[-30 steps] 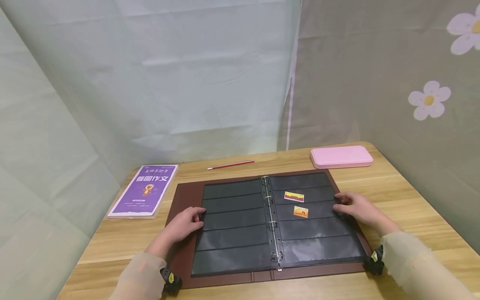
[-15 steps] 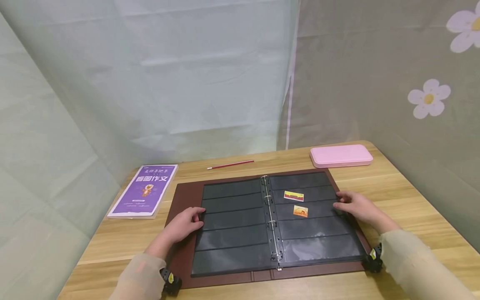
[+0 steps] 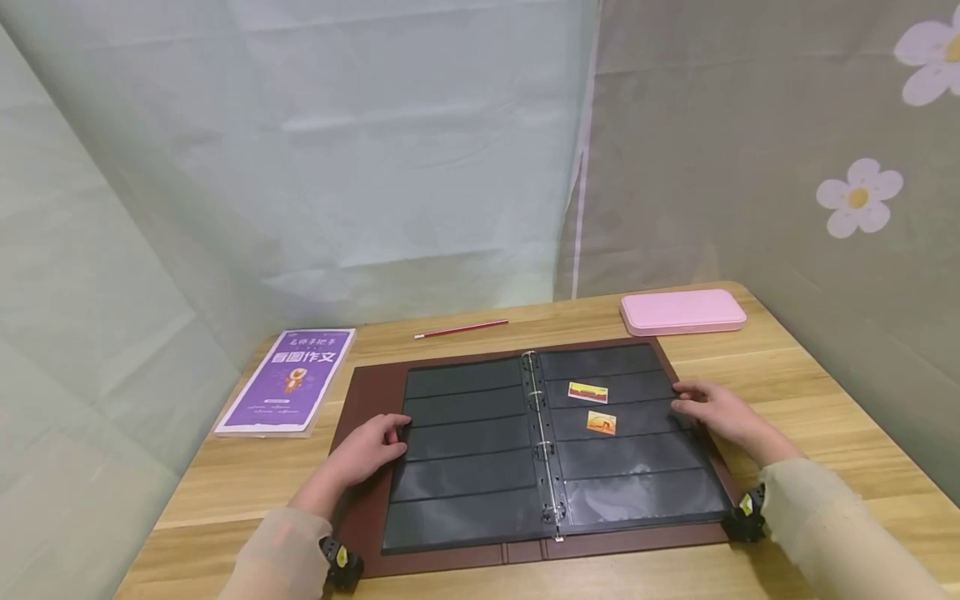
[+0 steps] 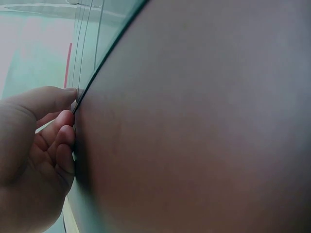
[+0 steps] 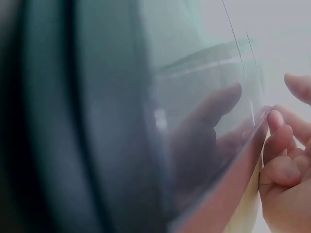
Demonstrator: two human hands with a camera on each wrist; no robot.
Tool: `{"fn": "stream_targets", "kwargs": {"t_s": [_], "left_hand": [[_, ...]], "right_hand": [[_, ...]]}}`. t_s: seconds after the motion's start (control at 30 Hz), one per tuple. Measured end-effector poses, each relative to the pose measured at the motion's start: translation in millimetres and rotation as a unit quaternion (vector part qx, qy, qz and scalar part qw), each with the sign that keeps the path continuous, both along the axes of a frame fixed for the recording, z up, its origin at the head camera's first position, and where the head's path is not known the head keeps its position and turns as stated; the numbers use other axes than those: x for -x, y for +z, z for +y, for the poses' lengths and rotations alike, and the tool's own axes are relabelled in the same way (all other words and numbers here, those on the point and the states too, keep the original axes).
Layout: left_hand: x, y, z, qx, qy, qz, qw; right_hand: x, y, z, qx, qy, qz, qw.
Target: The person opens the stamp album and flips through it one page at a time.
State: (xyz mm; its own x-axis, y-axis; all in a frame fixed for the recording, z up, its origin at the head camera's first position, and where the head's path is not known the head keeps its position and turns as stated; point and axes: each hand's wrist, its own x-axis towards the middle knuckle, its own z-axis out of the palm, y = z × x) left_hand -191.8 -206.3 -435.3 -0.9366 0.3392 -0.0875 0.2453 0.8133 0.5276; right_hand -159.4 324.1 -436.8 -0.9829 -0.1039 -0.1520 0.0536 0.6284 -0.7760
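Looks like a home study corner: wooden desk (image 3: 787,367) hemmed by flower-print cloth (image 3: 825,167), purple workbook (image 3: 288,379) at the desk's left end, pink pencil case (image 3: 682,312) and red pencil (image 3: 461,330) at its back edge.

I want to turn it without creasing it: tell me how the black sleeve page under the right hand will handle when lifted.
The sleeve page looks thin and glossy, so it is probably floppy and a little slippery. The binder rings hold its inner edge, so it should swing over them. The right hand touches its outer edge.
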Motion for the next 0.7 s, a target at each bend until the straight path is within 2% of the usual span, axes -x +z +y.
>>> {"fn": "stream_targets", "kwargs": {"t_s": [0.37, 0.7], "left_hand": [[0.6, -0.3, -0.5, 0.0, -0.002, -0.001, 1.0], [1.9, -1.7, -1.5, 0.0, -0.006, -0.001, 1.0]], "right_hand": [[0.0, -3.6, 2.9, 0.015, -0.015, 0.029, 0.9994], [-3.6, 3.4, 3.0, 0.039, -0.015, 0.052, 0.9978]]}}
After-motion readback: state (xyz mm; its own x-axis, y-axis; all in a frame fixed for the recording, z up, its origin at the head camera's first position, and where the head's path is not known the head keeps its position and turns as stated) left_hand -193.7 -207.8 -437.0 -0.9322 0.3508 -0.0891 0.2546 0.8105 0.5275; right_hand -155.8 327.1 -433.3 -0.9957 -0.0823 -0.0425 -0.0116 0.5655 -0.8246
